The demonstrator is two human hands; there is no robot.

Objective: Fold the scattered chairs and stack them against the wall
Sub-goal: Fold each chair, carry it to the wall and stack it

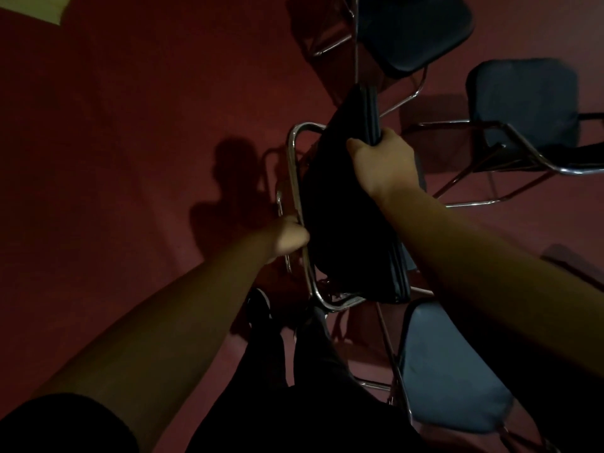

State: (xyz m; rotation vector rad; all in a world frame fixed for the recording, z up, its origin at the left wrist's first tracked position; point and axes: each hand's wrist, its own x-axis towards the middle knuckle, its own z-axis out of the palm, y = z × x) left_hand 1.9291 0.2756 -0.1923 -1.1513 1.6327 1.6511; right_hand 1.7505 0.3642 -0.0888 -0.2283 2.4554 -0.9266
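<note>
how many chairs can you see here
4: a folded chair in the centre, held by the left hand and right hand; a top chair; a right chair; a bottom-right chair. Others may be out of view.

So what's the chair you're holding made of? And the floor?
The frame looks like shiny chromed metal tube: it glints. The dark seat seems padded, vinyl or cloth, with a piped edge; too dim to be sure. The red floor looks like dull carpet.

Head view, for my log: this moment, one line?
left hand: grips chrome tube frame | right hand: grips black padded seat | blue padded chair, right: unfolded
</note>
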